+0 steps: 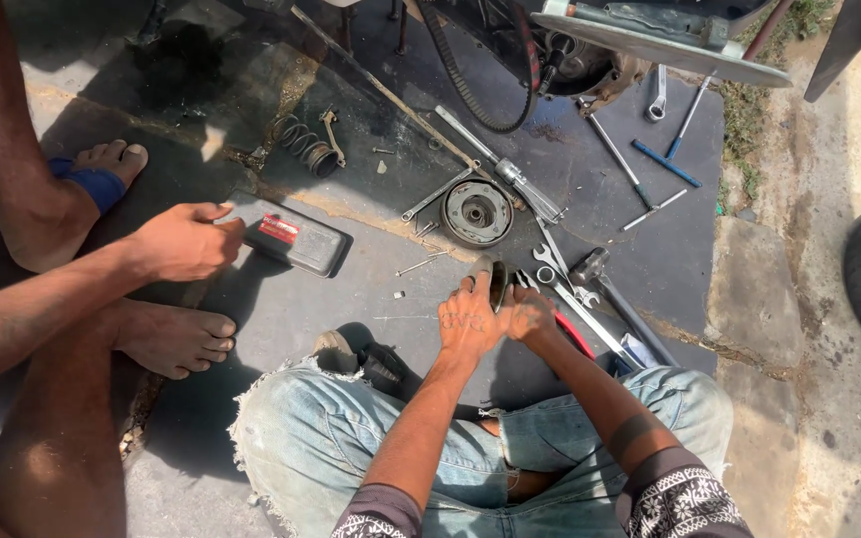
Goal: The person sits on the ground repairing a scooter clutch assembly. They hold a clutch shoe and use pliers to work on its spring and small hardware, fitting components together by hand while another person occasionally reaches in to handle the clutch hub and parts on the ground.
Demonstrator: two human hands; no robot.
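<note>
Both hands grip one small dark round part (498, 284): left hand (467, 321) and right hand (530, 314) pressed together, equally near.

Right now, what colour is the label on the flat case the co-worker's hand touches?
Red, on a dark grey case; the head view shows it clearly, beside the co-worker's hand.

Sunlit concrete ground (809, 418) (hard shadows)
</note>
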